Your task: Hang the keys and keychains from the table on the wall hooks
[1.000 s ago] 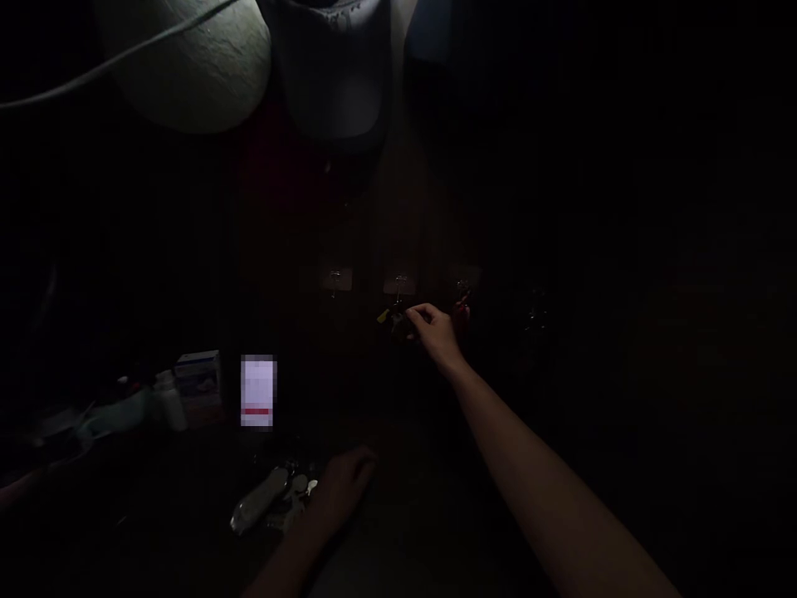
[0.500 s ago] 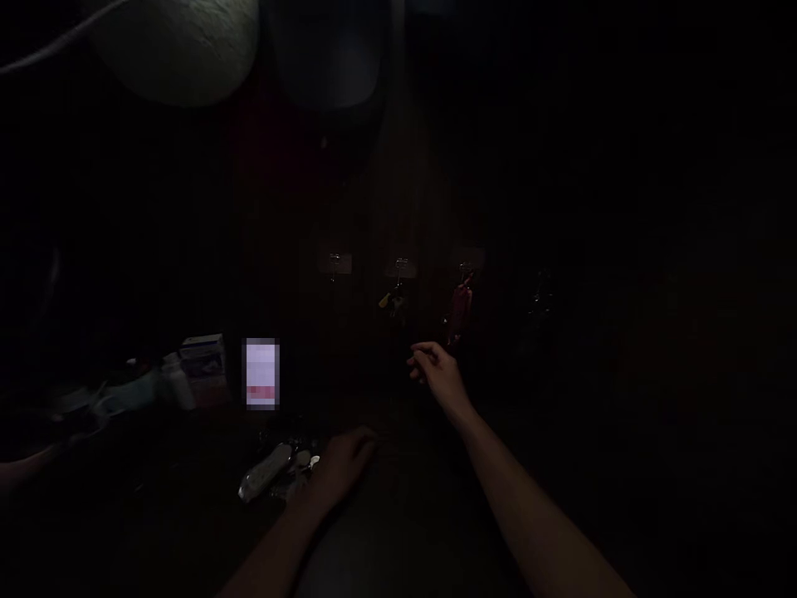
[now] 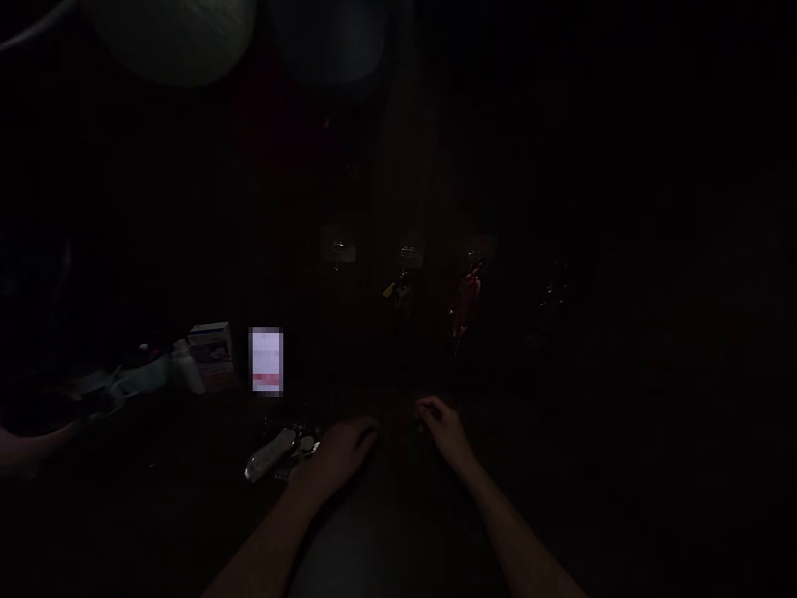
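The scene is very dark. My left hand rests low on the dark surface with its fingers stretched forward and the thumb a little apart; nothing shows in it. Beside its wrist lie a pale, shiny wrapped oblong item and small round pieces. My right hand is to the right of it, fingers bent in toward the thumb. What it holds, if anything, cannot be made out. Above it hangs a reddish item on a wall hook, apart from the hand.
A second hook carries keys with a yellow piece; another hook is farther left. At the left stand a lit screen, a box and a white bottle. A pale forearm-like shape shows at the left edge.
My right hand has come down and back, away from the hanging reddish item. My left hand stays nearly in place. The view has tilted slightly.
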`<state>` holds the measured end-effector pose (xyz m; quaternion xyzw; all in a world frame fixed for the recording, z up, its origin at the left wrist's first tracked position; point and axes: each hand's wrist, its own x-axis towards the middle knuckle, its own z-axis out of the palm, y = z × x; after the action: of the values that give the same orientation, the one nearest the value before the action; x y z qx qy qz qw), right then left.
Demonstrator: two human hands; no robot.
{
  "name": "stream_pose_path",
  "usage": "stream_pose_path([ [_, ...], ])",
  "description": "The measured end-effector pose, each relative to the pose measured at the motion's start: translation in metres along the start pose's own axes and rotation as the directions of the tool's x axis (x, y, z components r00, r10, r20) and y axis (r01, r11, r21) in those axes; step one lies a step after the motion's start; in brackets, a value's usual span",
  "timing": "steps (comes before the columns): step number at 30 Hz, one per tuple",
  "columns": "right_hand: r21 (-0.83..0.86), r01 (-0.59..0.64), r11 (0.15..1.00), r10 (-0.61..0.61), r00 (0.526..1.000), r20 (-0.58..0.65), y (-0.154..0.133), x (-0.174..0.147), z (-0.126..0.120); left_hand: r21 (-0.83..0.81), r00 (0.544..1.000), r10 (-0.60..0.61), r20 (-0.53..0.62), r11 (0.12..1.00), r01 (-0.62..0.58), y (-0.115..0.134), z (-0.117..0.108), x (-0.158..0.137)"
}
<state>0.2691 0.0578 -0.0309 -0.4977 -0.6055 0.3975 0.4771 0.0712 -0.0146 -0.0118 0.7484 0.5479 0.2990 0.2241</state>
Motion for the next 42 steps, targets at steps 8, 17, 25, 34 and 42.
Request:
stream_pose_path([
  [8, -0.068, 0.086, 0.994, -0.081, 0.993, 0.081, 0.010, 0.000, -0.001, 0.034, 0.966, -0.164, -0.199, 0.984, 0.174, -0.033, -0.036, 0.003],
  [17, -0.182, 0.185, 0.966, -0.164, 0.979, 0.124, 0.015, -0.002, -0.001, 0.147, 0.965, -0.262, 0.005, 0.955, 0.259, -0.038, -0.058, -0.011],
  [25, -0.225, 0.241, 0.944, -0.211, 0.966, 0.149, 0.015, -0.004, 0.002, 0.096, 0.976, -0.216, 0.030, 0.972, 0.212, -0.039, -0.052, -0.013],
  [34, -0.282, 0.244, 0.928, -0.182, 0.956, 0.228, -0.002, -0.016, 0.008, 0.105, 0.999, -0.039, -0.001, 0.994, 0.039, -0.013, -0.015, 0.001],
  [42, -0.286, 0.393, 0.874, -0.260, 0.875, 0.409, -0.012, -0.028, 0.019, -0.142, 0.998, -0.022, -0.060, 0.990, 0.013, -0.001, -0.003, 0.003],
])
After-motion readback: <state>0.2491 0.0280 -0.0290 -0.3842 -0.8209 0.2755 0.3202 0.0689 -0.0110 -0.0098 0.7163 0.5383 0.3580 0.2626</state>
